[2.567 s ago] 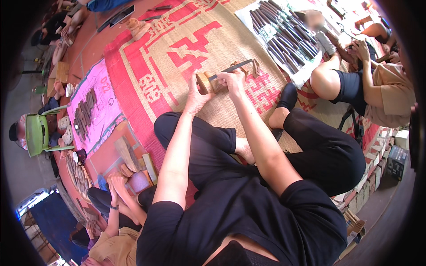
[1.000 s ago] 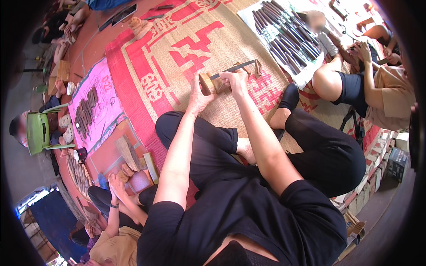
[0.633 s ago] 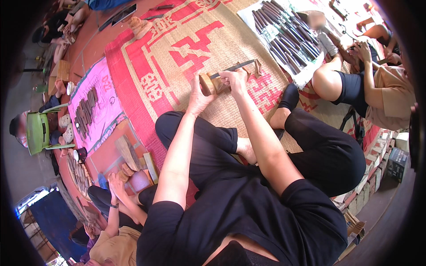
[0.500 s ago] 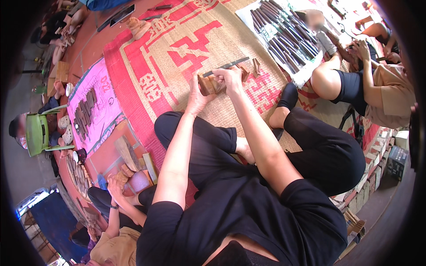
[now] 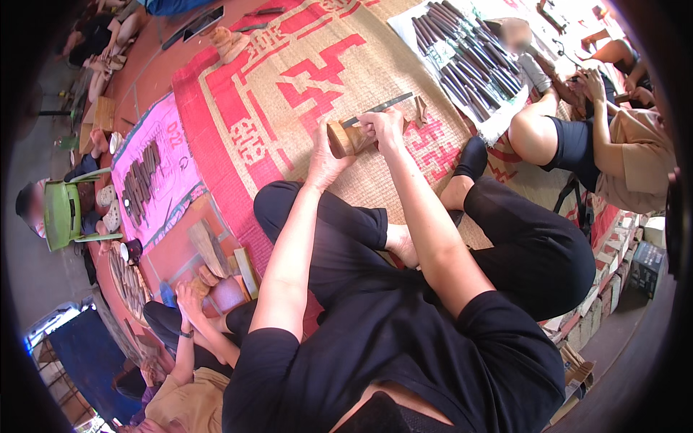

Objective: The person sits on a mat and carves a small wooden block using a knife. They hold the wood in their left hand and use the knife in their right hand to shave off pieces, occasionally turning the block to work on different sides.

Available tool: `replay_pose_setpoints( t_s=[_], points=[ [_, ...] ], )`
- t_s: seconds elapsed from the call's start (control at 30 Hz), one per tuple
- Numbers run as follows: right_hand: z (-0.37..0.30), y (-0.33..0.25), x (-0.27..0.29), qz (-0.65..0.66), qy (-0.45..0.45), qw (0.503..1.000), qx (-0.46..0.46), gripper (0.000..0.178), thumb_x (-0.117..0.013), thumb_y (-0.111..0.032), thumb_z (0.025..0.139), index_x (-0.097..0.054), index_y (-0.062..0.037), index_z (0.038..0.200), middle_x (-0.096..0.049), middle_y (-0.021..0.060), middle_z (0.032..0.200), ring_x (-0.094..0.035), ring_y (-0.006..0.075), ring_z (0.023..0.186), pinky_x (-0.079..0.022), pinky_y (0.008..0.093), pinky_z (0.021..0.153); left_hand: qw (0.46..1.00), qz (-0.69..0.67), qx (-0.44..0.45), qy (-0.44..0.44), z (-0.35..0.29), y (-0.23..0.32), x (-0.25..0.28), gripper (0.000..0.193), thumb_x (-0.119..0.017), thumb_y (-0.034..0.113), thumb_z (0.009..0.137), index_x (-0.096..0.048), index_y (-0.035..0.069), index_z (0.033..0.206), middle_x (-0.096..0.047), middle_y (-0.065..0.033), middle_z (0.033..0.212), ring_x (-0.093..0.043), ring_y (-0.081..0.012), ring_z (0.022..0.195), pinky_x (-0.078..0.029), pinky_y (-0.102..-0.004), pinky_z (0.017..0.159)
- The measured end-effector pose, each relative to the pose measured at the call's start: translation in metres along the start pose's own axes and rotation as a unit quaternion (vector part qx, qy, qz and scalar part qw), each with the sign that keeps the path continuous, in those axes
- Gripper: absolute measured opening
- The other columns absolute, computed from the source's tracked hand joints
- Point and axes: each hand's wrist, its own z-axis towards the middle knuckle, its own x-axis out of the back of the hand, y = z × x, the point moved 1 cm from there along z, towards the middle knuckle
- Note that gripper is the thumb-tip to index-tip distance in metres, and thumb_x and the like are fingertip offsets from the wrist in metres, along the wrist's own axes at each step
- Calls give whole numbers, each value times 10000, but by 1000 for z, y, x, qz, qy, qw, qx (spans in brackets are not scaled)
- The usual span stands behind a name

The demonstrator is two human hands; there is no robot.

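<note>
My left hand [image 5: 326, 160] is closed round the left end of a carved, light-brown wooden piece [image 5: 348, 140], held above the woven mat in front of my crossed legs. In my right hand [image 5: 388, 131] is a long, thin, dark carving tool [image 5: 395, 100], its fingers pinched round it. The tool lies slantwise along the far upper side of the wood, its far end pointing up to the right. Whether its edge touches the wood cannot be made out. Just right of my right hand, a small brown wooden piece [image 5: 421, 110] rests on the mat.
A white cloth [image 5: 406, 32] at the far right bears rows of dark-handled tools [image 5: 462, 54]. More tools lie on a pink cloth [image 5: 162, 209] to the left. A carved wooden figure [image 5: 229, 45] stands on the mat's far left. People sit close on both sides.
My right hand and the carving tool have shifted a little to the right along the wood. The wooden piece is turned slightly, showing more of its rounded left end.
</note>
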Motion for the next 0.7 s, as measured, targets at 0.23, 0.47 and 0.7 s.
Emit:
replay_pose_setpoints(
  t_s=[0.23,0.47,0.7],
  points=[
    [-11,-7,-20,45,-10,998,-42,103,-700,38,710,-605,21,746,-631,101,650,-573,140,483,-429,234,424,995,97,12,12,-10,13,7,1083,-843,79,560,-202,161,1430,-369,-188,1325,-447,-376,1221,-446,-437,983],
    [-17,-5,-20,28,-5,1000,-13,120,-715,23,693,-602,13,733,-615,89,614,-567,128,478,-406,223,418,986,163,-27,15,-16,23,6,1106,-848,87,577,-165,140,1446,-376,-179,1332,-449,-371,1227,-452,-440,972],
    [-11,-1,4,71,0,997,-15,118,-682,67,715,-588,9,673,-594,86,589,-508,109,425,-363,216,392,986,164,-9,7,-14,34,1,1128,-843,90,582,-129,86,1456,-360,-185,1347,-442,-370,1234,-437,-441,989]
  ],
)
